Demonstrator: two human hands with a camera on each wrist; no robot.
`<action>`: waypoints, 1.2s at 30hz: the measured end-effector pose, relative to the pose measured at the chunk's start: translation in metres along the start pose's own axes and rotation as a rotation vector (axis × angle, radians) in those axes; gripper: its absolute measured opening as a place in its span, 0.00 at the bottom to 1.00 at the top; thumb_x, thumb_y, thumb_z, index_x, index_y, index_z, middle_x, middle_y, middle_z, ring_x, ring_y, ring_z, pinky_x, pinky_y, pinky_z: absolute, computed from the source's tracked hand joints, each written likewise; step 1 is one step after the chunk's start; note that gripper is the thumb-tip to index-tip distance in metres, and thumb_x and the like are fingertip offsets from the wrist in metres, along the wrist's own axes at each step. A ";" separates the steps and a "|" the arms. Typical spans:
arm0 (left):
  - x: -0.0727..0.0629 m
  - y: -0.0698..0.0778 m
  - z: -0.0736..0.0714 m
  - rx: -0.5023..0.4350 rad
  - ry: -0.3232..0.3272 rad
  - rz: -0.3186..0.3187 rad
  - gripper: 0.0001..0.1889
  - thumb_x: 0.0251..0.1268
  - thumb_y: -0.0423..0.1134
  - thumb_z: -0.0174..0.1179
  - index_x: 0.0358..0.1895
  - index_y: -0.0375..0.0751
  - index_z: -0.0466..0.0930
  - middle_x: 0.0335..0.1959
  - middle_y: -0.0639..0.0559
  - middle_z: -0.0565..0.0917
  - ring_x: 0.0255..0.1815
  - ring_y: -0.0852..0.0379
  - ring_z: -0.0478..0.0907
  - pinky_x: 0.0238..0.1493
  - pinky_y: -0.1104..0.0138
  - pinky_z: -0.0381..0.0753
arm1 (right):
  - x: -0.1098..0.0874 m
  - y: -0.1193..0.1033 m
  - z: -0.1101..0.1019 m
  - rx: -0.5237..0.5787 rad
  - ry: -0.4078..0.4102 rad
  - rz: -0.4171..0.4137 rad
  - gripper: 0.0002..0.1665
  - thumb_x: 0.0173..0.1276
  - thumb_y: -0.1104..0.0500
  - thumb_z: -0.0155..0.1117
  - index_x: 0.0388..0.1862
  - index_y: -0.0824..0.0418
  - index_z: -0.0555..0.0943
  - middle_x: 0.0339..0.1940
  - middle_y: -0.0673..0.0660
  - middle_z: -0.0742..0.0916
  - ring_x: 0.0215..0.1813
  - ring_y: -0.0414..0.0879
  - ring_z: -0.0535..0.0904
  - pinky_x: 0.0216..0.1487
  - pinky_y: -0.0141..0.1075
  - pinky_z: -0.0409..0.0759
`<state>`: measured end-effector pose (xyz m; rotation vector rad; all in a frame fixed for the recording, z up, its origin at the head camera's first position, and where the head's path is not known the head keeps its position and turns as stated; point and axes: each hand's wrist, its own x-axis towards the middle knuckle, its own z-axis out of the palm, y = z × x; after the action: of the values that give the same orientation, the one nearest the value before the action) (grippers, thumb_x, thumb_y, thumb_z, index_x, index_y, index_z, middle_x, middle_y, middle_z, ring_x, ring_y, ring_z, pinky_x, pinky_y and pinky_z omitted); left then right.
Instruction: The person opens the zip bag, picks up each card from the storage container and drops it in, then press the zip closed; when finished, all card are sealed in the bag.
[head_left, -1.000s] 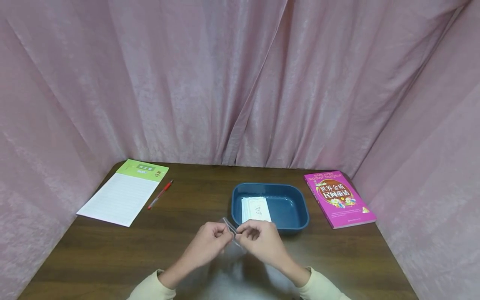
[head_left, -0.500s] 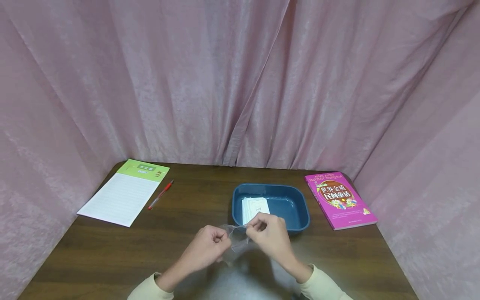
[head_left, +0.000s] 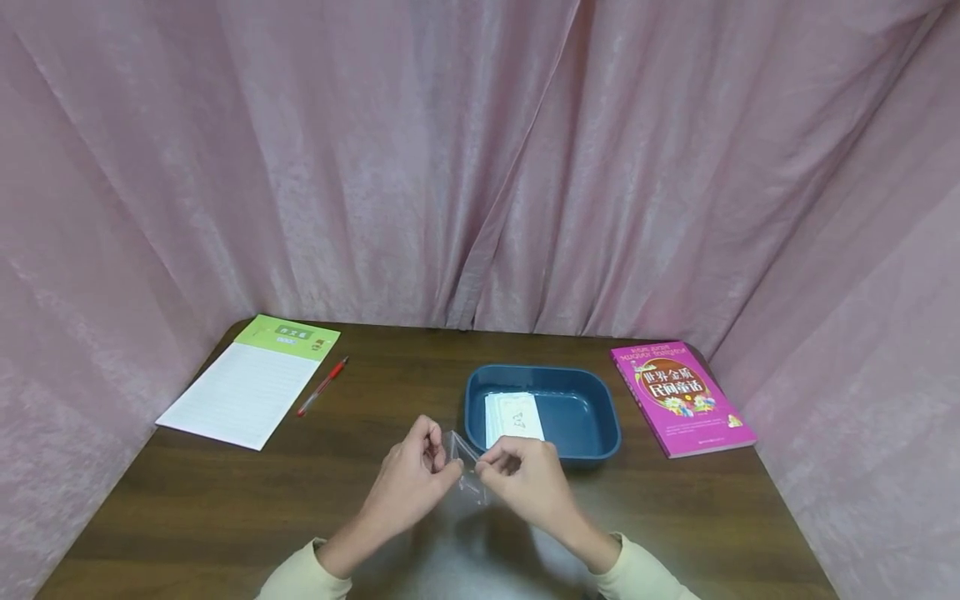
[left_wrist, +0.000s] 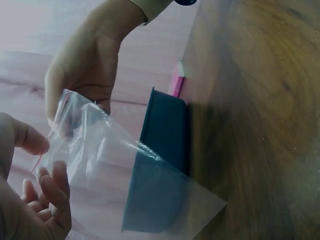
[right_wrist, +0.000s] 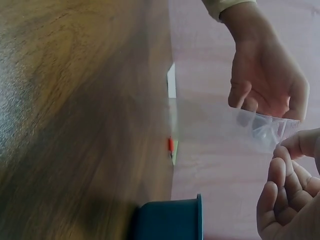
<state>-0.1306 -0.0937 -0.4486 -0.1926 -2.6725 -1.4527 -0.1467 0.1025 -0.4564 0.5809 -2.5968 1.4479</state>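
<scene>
Between both hands hangs a small clear zip-lock bag [left_wrist: 110, 145], with a thin red line along its mouth. My right hand [head_left: 531, 479] pinches the bag's upper corner between thumb and fingers. My left hand [head_left: 411, 467] has its thumb at the opposite side of the mouth, fingers curled beside it; a slim gap shows between thumb and index in the left wrist view. Seen through the film, the bag looks flat. A blue plastic tub [head_left: 577, 417] stands just beyond the right hand, with white printed cards or packets [head_left: 513, 417] in its left part.
On the left of the wooden table [head_left: 187, 517] lie a pad of lined paper [head_left: 232, 396] with a green header and a red pen [head_left: 322, 386]. A pink book [head_left: 682, 398] lies right of the tub. Pink curtains [head_left: 375, 167] enclose the table's back and sides.
The right hand has moved out to the right, stretching the bag wide, then come back left and nearer. The left hand has risen and its fingers have loosened. Table items stay put.
</scene>
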 end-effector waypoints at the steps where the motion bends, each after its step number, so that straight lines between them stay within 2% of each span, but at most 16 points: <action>1: 0.000 -0.001 0.001 -0.003 0.020 0.003 0.16 0.54 0.35 0.69 0.40 0.48 0.69 0.25 0.60 0.74 0.23 0.64 0.70 0.26 0.69 0.69 | 0.000 0.000 0.001 -0.002 -0.007 -0.008 0.10 0.57 0.65 0.73 0.24 0.48 0.87 0.19 0.38 0.84 0.24 0.35 0.78 0.28 0.31 0.79; 5: 0.003 -0.004 0.004 0.015 0.093 0.049 0.18 0.54 0.35 0.70 0.46 0.48 0.74 0.31 0.59 0.76 0.26 0.64 0.73 0.28 0.69 0.73 | 0.000 -0.002 0.002 -0.004 -0.044 -0.012 0.09 0.58 0.63 0.73 0.25 0.49 0.87 0.20 0.38 0.84 0.24 0.34 0.79 0.28 0.32 0.80; 9: 0.004 -0.008 0.004 0.116 0.180 0.127 0.12 0.54 0.39 0.72 0.42 0.52 0.82 0.34 0.61 0.77 0.29 0.66 0.74 0.29 0.69 0.73 | 0.000 -0.005 0.001 -0.011 -0.057 -0.019 0.07 0.59 0.62 0.73 0.26 0.49 0.88 0.21 0.39 0.85 0.25 0.34 0.79 0.29 0.32 0.80; 12: 0.003 -0.009 0.001 0.187 0.213 0.172 0.12 0.52 0.38 0.74 0.39 0.54 0.83 0.35 0.63 0.77 0.34 0.66 0.74 0.34 0.68 0.74 | 0.001 -0.007 0.000 -0.027 -0.035 -0.034 0.08 0.58 0.63 0.73 0.25 0.50 0.88 0.20 0.38 0.85 0.24 0.33 0.78 0.29 0.31 0.80; 16: 0.001 -0.006 -0.004 0.206 0.184 0.195 0.15 0.47 0.32 0.73 0.39 0.52 0.84 0.36 0.64 0.79 0.38 0.65 0.74 0.39 0.65 0.76 | 0.002 -0.008 -0.002 -0.066 0.010 -0.052 0.08 0.57 0.64 0.74 0.25 0.50 0.88 0.20 0.38 0.84 0.24 0.33 0.78 0.28 0.31 0.80; 23: 0.000 0.007 -0.012 0.198 0.059 0.177 0.15 0.46 0.30 0.65 0.38 0.53 0.83 0.33 0.66 0.79 0.36 0.65 0.72 0.39 0.65 0.73 | 0.004 -0.010 -0.002 -0.108 0.043 -0.084 0.08 0.56 0.65 0.74 0.24 0.51 0.87 0.18 0.38 0.83 0.22 0.31 0.76 0.27 0.29 0.78; 25: 0.001 0.008 -0.012 0.196 0.059 0.181 0.13 0.48 0.30 0.65 0.37 0.54 0.83 0.31 0.67 0.79 0.35 0.65 0.74 0.38 0.65 0.73 | 0.004 -0.012 -0.003 -0.107 0.047 -0.091 0.08 0.56 0.64 0.74 0.24 0.50 0.87 0.18 0.37 0.83 0.22 0.31 0.76 0.27 0.30 0.78; 29: 0.003 0.006 -0.013 0.210 0.114 0.229 0.10 0.53 0.31 0.68 0.34 0.53 0.84 0.28 0.68 0.82 0.32 0.68 0.78 0.37 0.66 0.76 | 0.005 -0.014 -0.005 -0.091 0.031 -0.080 0.07 0.57 0.63 0.75 0.25 0.50 0.88 0.19 0.36 0.83 0.23 0.32 0.76 0.27 0.30 0.79; 31: 0.004 0.005 -0.014 0.213 0.123 0.241 0.10 0.53 0.31 0.69 0.33 0.53 0.84 0.27 0.67 0.82 0.31 0.67 0.79 0.37 0.66 0.78 | 0.005 -0.016 -0.006 -0.085 0.027 -0.077 0.07 0.58 0.63 0.75 0.25 0.50 0.88 0.19 0.36 0.83 0.23 0.32 0.76 0.28 0.30 0.79; 33: 0.004 0.005 -0.016 0.211 0.104 0.227 0.12 0.51 0.30 0.70 0.33 0.54 0.84 0.27 0.67 0.83 0.31 0.67 0.81 0.36 0.66 0.77 | 0.005 -0.015 -0.007 -0.089 0.034 -0.089 0.07 0.57 0.64 0.75 0.25 0.51 0.88 0.19 0.37 0.83 0.23 0.32 0.76 0.28 0.30 0.79; 36: 0.002 0.007 -0.017 0.182 0.042 0.196 0.13 0.49 0.30 0.69 0.34 0.54 0.83 0.28 0.67 0.84 0.31 0.66 0.82 0.35 0.68 0.76 | 0.006 -0.015 -0.007 -0.107 0.054 -0.109 0.08 0.55 0.66 0.74 0.25 0.52 0.89 0.19 0.37 0.83 0.24 0.31 0.76 0.28 0.30 0.78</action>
<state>-0.1314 -0.1044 -0.4327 -0.3919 -2.6462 -1.1391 -0.1472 0.0998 -0.4395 0.6498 -2.5397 1.2653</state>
